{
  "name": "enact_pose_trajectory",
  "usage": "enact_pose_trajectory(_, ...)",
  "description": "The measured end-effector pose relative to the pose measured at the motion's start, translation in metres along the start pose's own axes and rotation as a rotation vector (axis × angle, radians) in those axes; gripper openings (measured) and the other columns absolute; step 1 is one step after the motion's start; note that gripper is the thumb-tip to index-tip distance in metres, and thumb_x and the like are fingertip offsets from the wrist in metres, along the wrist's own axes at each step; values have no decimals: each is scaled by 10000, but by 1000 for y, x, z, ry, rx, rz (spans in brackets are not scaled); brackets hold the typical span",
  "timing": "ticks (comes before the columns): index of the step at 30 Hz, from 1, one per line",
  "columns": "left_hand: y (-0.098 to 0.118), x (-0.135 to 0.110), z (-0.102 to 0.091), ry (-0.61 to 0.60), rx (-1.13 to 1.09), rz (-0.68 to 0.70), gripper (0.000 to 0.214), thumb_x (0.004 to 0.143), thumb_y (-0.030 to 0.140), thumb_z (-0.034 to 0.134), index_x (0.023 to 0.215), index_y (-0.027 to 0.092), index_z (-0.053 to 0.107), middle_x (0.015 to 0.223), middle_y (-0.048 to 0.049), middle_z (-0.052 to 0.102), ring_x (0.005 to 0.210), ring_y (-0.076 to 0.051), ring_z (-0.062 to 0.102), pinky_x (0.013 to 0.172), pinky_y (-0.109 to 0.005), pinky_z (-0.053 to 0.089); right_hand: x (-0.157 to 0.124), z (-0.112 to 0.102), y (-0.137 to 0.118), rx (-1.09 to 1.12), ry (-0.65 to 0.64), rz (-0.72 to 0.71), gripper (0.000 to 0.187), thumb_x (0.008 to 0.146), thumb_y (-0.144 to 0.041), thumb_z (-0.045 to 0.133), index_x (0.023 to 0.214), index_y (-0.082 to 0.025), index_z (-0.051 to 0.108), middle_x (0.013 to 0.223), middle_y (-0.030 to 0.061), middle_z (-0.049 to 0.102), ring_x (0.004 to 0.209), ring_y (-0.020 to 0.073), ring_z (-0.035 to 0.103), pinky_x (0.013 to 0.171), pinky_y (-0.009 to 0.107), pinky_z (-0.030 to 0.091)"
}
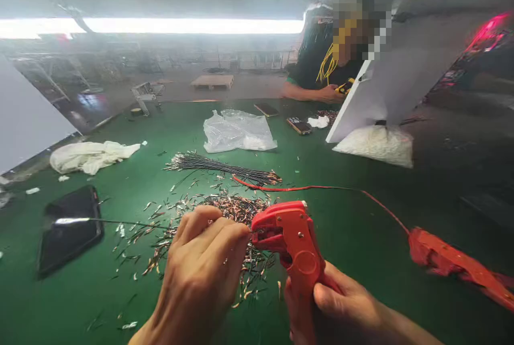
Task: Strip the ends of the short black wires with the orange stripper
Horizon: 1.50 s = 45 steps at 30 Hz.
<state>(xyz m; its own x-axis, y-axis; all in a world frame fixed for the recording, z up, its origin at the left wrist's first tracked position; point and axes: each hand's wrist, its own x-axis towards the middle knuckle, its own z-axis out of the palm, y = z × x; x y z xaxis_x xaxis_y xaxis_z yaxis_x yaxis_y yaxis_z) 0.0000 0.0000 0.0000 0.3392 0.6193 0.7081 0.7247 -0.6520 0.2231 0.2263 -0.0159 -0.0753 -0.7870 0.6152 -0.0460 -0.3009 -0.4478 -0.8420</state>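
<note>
My right hand (321,302) grips the handles of a red wire stripper (295,243), its jaws pointing left. My left hand (204,264) is closed in a pinch on a thin dark wire (120,222) that runs off to the left, and holds its end at the stripper's jaws. Under both hands lies a scatter of cut wire offcuts (225,216) on the green table (361,259). Just beyond, a bundle of dark wires (225,168) lies flat.
A dark phone (70,230) lies at left. A red cord (321,188) leads to a red tool (453,262) at right. A clear plastic bag (236,130), a white cloth (90,156) and a bag of white parts (377,144) sit farther back. Another person (321,74) works at the far side.
</note>
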Motion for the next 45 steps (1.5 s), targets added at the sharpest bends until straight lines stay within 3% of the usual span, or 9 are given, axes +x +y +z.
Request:
enact_pose_trajectory(9, -1, 2, -3, -30, -10, 5, 147, 883, 17, 629, 886, 164, 623, 723, -3, 662, 835, -179, 479, 762, -271, 425, -3, -4, 11, 133, 23, -77, 446, 927, -521, 617, 895, -77, 624, 658, 26, 588, 582, 113, 560, 558, 208, 452)
enact_pose_trajectory(22, 4, 2, -1, 48, -117, -63, 160, 877, 10, 635, 887, 170, 636, 714, 20, 663, 733, -133, 493, 661, -219, 456, -3, 4, -1, 196, -14, -51, 382, 902, -480, 686, 888, -100, 655, 739, 21, 568, 636, 94, 485, 610, 206, 373)
enact_pose_trajectory(29, 8, 6, -4, 52, -187, -131, 143, 875, 26, 612, 845, 161, 649, 701, 25, 621, 655, -101, 506, 614, -189, 470, -1, 9, 1, 316, -18, -91, 353, 901, -456, 692, 977, -114, 654, 749, 6, 528, 633, 94, 465, 618, 199, 400)
enact_pose_trajectory(35, 8, 7, -4, 27, -182, -116, 148, 876, 33, 602, 842, 171, 643, 674, 35, 610, 623, -100, 512, 589, -204, 469, -1, 6, 4, 293, -31, -143, 330, 914, -438, 676, 951, -110, 658, 726, 12, 556, 597, 92, 487, 589, 195, 412)
enact_pose_trajectory(45, 0, 9, -9, -46, -126, -17, 175, 890, 27, 584, 845, 190, 628, 656, 63, 675, 530, -83, 556, 664, -269, 466, -3, 2, 1, 152, 21, -45, 440, 878, -549, 668, 851, -111, 631, 685, 3, 544, 562, 86, 451, 552, 200, 392)
